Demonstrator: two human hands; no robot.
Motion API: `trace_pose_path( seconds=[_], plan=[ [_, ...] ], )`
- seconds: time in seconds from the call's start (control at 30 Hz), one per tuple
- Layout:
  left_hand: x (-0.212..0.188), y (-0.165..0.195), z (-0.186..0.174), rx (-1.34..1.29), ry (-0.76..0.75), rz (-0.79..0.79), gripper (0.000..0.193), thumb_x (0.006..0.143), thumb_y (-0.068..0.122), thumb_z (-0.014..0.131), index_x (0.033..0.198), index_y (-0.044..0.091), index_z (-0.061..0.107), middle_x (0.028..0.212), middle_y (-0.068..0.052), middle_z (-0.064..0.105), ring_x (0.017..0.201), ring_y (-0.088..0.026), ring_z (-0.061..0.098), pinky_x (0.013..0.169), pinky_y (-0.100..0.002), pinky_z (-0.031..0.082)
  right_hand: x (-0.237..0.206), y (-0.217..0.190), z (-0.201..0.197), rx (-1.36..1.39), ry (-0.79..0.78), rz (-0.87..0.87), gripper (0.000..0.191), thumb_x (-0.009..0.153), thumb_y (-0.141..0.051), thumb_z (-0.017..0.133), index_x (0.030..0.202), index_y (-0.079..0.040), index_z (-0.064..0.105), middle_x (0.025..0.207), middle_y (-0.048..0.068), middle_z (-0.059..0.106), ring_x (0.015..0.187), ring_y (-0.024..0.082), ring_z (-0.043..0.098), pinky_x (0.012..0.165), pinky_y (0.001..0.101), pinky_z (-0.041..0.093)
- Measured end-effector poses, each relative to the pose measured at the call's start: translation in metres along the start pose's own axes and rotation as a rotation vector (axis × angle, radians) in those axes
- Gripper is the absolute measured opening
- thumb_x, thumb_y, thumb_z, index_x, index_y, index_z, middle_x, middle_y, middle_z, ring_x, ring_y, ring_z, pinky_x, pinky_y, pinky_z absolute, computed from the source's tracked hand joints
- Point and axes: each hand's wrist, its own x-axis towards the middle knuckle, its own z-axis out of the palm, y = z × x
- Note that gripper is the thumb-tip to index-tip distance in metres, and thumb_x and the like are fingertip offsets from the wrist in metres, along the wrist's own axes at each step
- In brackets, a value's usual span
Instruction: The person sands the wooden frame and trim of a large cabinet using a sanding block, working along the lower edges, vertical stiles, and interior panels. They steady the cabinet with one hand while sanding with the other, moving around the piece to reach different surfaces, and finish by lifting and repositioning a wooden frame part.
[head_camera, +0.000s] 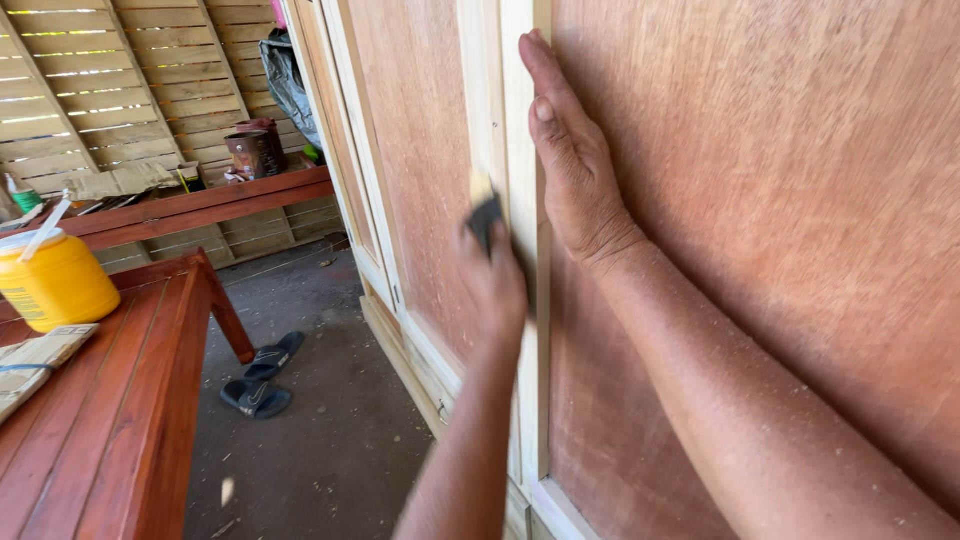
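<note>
The workshop's slatted wall (120, 90) stood behind me. My right hand (570, 170) lay flat, fingers together, on the plywood door panel (780, 200); my left hand (495, 280) pinched a small sanding pad (487, 212) against the pale frame strip (518, 120). Light and flexible, it seemed best gripped by its edges.

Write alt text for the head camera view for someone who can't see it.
The left hand presses a small dark sanding block against a pale wooden frame strip while the right hand rests flat on the reddish plywood panel. A red wooden table with a yellow tub stands at the left.
</note>
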Motion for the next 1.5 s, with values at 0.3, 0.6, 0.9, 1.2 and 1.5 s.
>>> trace_pose_path(
  seconds=[0.3, 0.6, 0.9, 1.2, 1.5],
  plan=[
    [-0.107, 0.009, -0.034, 0.006, 0.146, -0.461, 0.028, 0.099, 0.016, 0.058, 0.123, 0.002, 0.063, 0.108, -0.007, 0.057, 0.093, -0.016, 0.061, 0.086, -0.033, 0.051, -0.026, 0.006, 0.004, -0.065, -0.034, 0.022, 0.074, 0.111, -0.061, 0.03, 0.167, -0.013, 0.026, 0.179, 0.012, 0.014, 0.167, 0.027, 0.007, 0.137, 0.0454, 0.008],
    [-0.104, -0.042, -0.01, -0.027, 0.109, -0.303, 0.038, 0.105, 0.023, 0.051, 0.133, 0.0, 0.063, 0.116, -0.01, 0.074, 0.105, -0.02, 0.067, 0.095, -0.034, 0.051, -0.073, 0.01, 0.013, -0.074, -0.028, 0.09, 0.07, 0.111, -0.058, 0.031, 0.166, -0.015, 0.028, 0.178, 0.012, 0.014, 0.166, 0.028, 0.008, 0.137, 0.0455, 0.008],
    [-0.195, -0.097, -0.051, -0.085, 0.316, -0.724, 0.043, 0.104, 0.032, 0.052, 0.121, -0.004, 0.069, 0.104, -0.016, 0.073, 0.094, -0.024, 0.061, 0.089, -0.039, 0.05, -0.138, 0.016, 0.029, 0.045, -0.045, 0.235, 0.06, 0.112, -0.043, 0.038, 0.163, -0.013, 0.031, 0.177, 0.013, 0.009, 0.165, 0.027, 0.004, 0.133, 0.045, 0.007],
    [-0.17, -0.063, -0.049, -0.061, 0.163, -0.579, 0.044, 0.105, 0.032, 0.047, 0.137, 0.005, 0.06, 0.128, -0.011, 0.067, 0.119, -0.021, 0.062, 0.104, -0.035, 0.047, -0.192, 0.026, 0.036, -0.082, -0.09, 0.323, 0.059, 0.111, -0.041, 0.035, 0.163, -0.013, 0.032, 0.177, 0.011, 0.013, 0.164, 0.027, 0.008, 0.133, 0.0442, 0.009],
    [-0.196, -0.13, -0.081, -0.061, 0.121, -0.584, 0.04, 0.104, 0.027, 0.052, 0.115, -0.008, 0.068, 0.1, -0.017, 0.072, 0.089, -0.026, 0.065, 0.082, -0.041, 0.052, -0.265, 0.045, 0.038, 0.024, -0.191, 0.485, 0.068, 0.11, -0.048, 0.035, 0.164, -0.01, 0.022, 0.176, 0.01, 0.004, 0.163, 0.025, 0.001, 0.131, 0.0418, 0.006]
  ],
)
